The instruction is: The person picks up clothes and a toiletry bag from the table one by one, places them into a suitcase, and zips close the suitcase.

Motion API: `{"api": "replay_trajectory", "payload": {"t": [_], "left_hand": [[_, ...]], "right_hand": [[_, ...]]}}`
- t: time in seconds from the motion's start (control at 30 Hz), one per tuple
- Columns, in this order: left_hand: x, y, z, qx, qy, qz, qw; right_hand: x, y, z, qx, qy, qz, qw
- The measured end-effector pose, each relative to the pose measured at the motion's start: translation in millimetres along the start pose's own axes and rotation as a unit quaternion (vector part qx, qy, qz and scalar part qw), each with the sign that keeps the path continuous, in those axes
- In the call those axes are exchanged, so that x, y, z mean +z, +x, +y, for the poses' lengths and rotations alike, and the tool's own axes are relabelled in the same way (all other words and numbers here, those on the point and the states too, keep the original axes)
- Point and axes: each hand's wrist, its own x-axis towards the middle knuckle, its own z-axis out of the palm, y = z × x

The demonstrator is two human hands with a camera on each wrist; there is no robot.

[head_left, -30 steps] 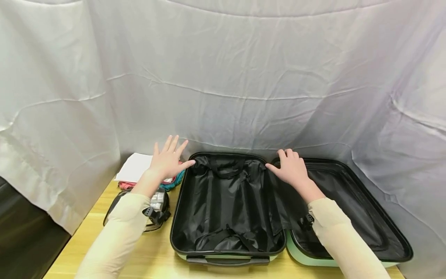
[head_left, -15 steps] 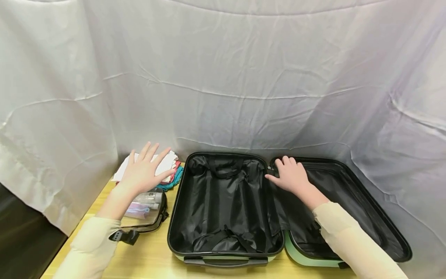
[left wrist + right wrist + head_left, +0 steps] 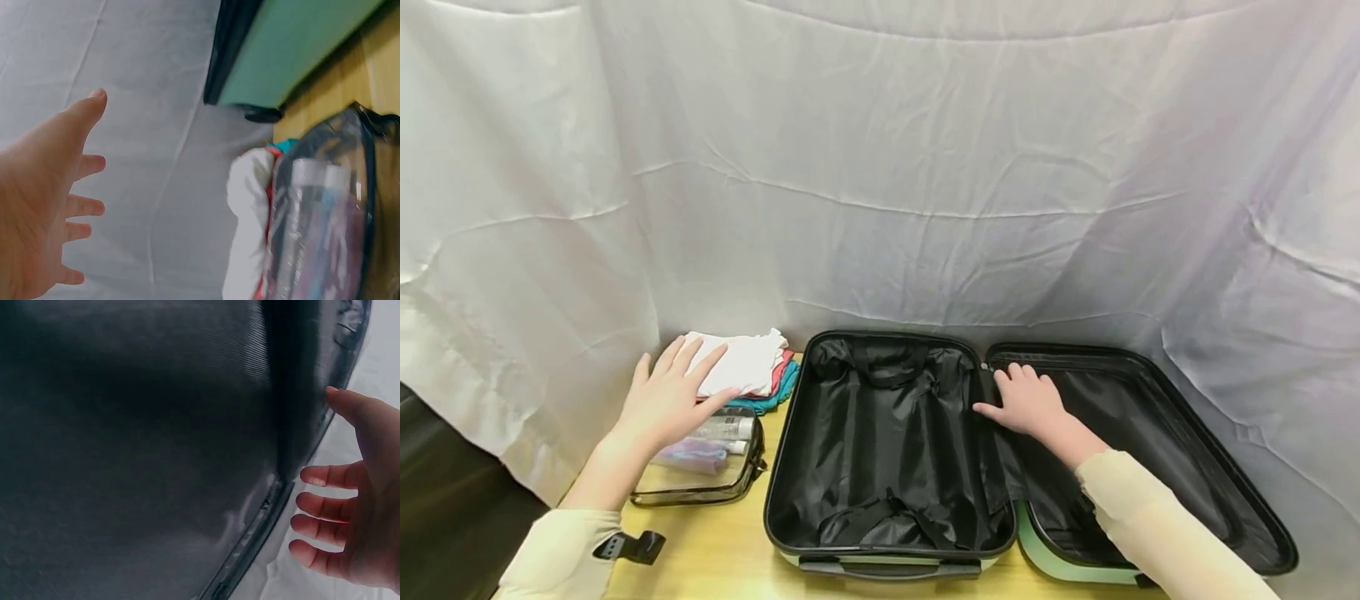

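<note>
My left hand (image 3: 664, 402), fingers spread and holding nothing, hovers over the left part of the table. Beneath it and to its right lies a clear zip pouch (image 3: 369, 250) with black trim, holding bottles and a purple item. Behind the pouch is a stack of folded clothes (image 3: 745, 362), white on top with red and teal below. My right hand (image 3: 1028, 406) hangs with relaxed fingers above the hinge side of an open suitcase (image 3: 891, 442), nothing in its grasp. In the right wrist view the black lining (image 3: 137, 456) and zipped edge lie beside the fingers.
The suitcase's second half (image 3: 1127, 442), black inside with a mint-green shell, lies flat on the right. A carry handle (image 3: 891, 570) faces the front of the wooden table (image 3: 700, 550). Grey curtains (image 3: 880, 167) hang close behind and at both sides.
My left hand has moved left and down, away from the suitcase's rear left corner to above the pouch and clothes. The right hand has shifted slightly downward along the hinge side.
</note>
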Motion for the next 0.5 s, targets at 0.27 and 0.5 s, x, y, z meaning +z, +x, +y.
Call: {"api": "replay_trajectory", "payload": {"t": [0.27, 0.5], "left_hand": [[11.2, 0.2, -25.0, -0.02, -0.003, -0.004, 0.9998], [20.2, 5.7, -43.6, -0.033, -0.008, 0.01, 0.9994]], "right_hand": [[5.7, 1, -4, 0.003, -0.011, -0.039, 0.999], [1.6, 1, -5, -0.001, -0.012, -0.046, 0.999]]}}
